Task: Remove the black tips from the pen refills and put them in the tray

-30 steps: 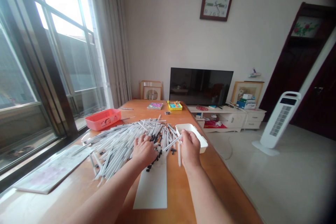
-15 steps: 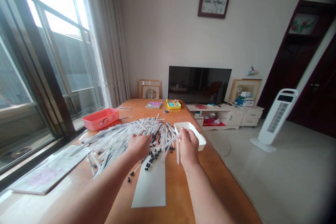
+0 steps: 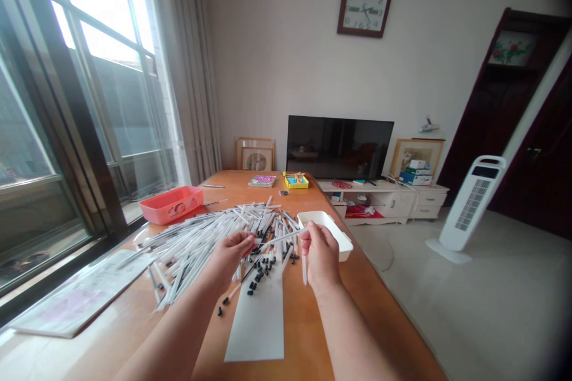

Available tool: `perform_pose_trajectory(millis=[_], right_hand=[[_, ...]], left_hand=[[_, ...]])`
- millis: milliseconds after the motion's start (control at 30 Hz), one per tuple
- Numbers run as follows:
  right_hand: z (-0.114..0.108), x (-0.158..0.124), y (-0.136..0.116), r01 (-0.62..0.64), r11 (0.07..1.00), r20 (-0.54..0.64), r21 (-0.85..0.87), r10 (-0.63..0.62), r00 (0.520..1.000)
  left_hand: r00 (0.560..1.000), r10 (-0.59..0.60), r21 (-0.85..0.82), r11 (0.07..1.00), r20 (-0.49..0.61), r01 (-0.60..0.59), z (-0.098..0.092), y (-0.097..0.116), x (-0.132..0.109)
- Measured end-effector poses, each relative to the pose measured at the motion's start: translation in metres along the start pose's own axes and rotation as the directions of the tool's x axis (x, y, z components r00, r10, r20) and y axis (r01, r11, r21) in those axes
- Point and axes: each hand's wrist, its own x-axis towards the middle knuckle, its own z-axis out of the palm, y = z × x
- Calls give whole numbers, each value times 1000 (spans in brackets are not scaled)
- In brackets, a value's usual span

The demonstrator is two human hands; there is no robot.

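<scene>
Slim white plastic pens (image 3: 201, 244) in a loose, crisscrossed heap on the glossy wooden counter (image 3: 210, 345), between and under the hands. Left hand (image 3: 230, 259) curled and half closed at the heap's near edge, fingertips among the pens; any grip impossible to tell. Right hand (image 3: 320, 259) closed in a pinch on two pens, one reaching sideways over the heap, one hanging straight down. Small black caps (image 3: 254, 286) scattered across the wood, above a flat white paper sheet (image 3: 254, 327). Rectangular white plastic tray (image 3: 328, 226) just beyond the right hand; a pink plastic tray (image 3: 172, 205) farther left, near the window (image 3: 89, 71).
</scene>
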Motion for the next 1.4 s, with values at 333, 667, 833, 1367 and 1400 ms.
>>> perform_pose_trajectory(millis=[333,667,833,1367,1400], right_hand=[[5,-6,9,-33,999,30,-16,34,999],[10,-16,8,-16,1000,60,-16,17,998],[10,-18,7,-35,999,75,-34,38,996],[21,-51,34,144,878,594,-455,179,785],[21,-51,36,185,865,591,-467,150,793]], left_hand=[[993,-110,-328,940,-33,93,0,-9,-4],[993,-116,-375,921,-4,106,-3,-12,-2],[992,-128,-388,914,-5,117,-3,-12,-2],[990,-129,-458,884,-54,91,-10,-11,-1],[989,-133,-464,881,-61,90,-9,-10,-2]])
